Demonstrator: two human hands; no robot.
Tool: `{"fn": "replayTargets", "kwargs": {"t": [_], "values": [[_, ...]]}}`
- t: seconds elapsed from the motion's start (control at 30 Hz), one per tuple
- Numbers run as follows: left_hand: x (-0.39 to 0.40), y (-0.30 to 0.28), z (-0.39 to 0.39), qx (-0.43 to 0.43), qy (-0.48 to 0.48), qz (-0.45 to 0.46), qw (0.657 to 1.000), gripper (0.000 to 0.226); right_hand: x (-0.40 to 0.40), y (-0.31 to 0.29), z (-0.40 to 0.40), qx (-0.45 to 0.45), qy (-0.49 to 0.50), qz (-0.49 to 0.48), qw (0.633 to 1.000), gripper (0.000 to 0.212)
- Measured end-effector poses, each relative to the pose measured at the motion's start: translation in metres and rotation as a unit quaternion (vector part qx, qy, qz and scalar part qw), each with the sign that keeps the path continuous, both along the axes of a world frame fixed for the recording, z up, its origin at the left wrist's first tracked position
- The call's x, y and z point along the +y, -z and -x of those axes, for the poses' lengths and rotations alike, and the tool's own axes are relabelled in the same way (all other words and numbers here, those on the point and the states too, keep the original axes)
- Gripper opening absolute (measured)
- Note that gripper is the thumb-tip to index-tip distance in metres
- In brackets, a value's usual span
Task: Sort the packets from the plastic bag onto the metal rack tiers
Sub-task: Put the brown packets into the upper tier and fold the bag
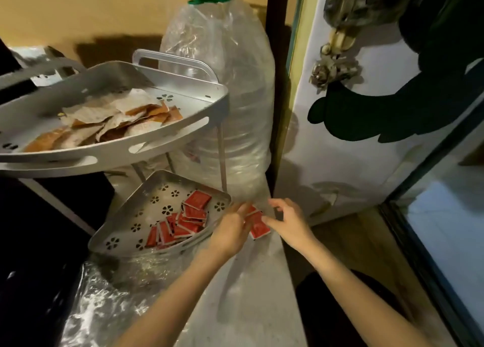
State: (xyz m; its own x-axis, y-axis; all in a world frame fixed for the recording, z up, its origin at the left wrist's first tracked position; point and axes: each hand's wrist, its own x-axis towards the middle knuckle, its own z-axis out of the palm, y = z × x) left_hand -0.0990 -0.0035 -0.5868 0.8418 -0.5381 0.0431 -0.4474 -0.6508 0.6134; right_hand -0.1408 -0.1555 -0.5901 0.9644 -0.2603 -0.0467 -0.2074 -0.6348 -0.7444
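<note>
A metal corner rack stands at the left. Its upper tier (157, 142) carries several brown and whitish packets (115, 121). Its lower tier (125, 223) carries several red packets (183, 223). Just right of the lower tier, my left hand (230, 231) and my right hand (285, 223) meet over a few red packets (258, 227) on the counter. Both hands pinch at these packets, with thin clear plastic around them. Which fingers hold what is blurred.
A big clear plastic water bottle (225, 84) with a green cap stands behind the rack. A crumpled clear plastic bag (104, 302) lies on the grey counter (251, 307) below the lower tier. A white door with a dark sticker (353, 124) is at the right.
</note>
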Motion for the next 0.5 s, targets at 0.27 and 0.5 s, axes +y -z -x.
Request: {"fn": "replayTargets", "kwargs": {"t": [0.27, 0.5], "values": [[-0.026, 0.029, -0.016, 0.003, 0.017, -0.118, 0.993, 0.042, 0.007, 0.038, -0.006, 0.038, -0.029, 0.161, 0.986, 0.050], [-0.033, 0.045, -0.019, -0.063, -0.001, -0.148, 0.987, 0.031, 0.008, 0.054, -0.005, -0.004, -0.016, 0.135, 0.991, 0.046]]}}
